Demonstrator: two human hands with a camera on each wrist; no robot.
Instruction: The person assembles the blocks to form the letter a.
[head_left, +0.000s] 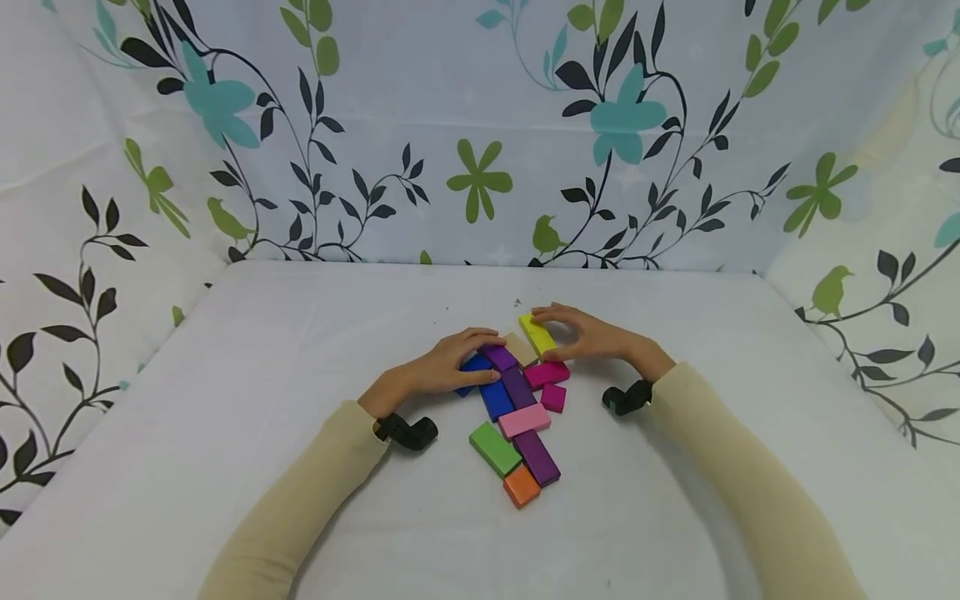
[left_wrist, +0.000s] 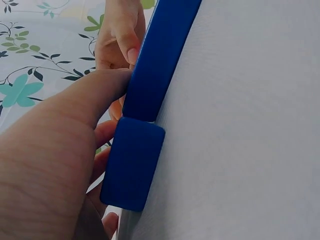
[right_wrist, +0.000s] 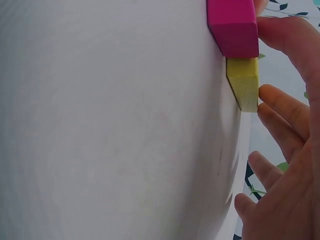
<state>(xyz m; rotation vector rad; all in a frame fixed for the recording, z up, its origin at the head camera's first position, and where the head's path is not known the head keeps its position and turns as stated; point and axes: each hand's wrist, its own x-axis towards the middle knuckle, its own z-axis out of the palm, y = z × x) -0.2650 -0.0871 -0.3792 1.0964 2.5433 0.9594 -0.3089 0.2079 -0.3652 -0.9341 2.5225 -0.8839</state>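
Observation:
On the white table lies a patchwork of coloured wooden blocks. My left hand (head_left: 442, 362) spans the upper purple block (head_left: 498, 357), fingers at its far end and thumb at its near side. That thumb also overlaps the long blue block (head_left: 497, 402); a small blue block (left_wrist: 133, 164) sits partly under the hand. At the far end, my right hand (head_left: 592, 335) pinches the yellow block (head_left: 537, 336), fingertips at its far end, thumb at its near end. Close to the right thumb is a magenta block (right_wrist: 235, 27). A beige block (head_left: 520, 349) lies between the hands.
Nearer me are another purple block (head_left: 517, 388), a small magenta block (head_left: 553, 397) and a pink block (head_left: 524, 420). Below them lie a green block (head_left: 495, 449), a dark purple block (head_left: 537, 457) and an orange block (head_left: 521, 487). A leaf-patterned curtain (head_left: 480, 125) hangs behind.

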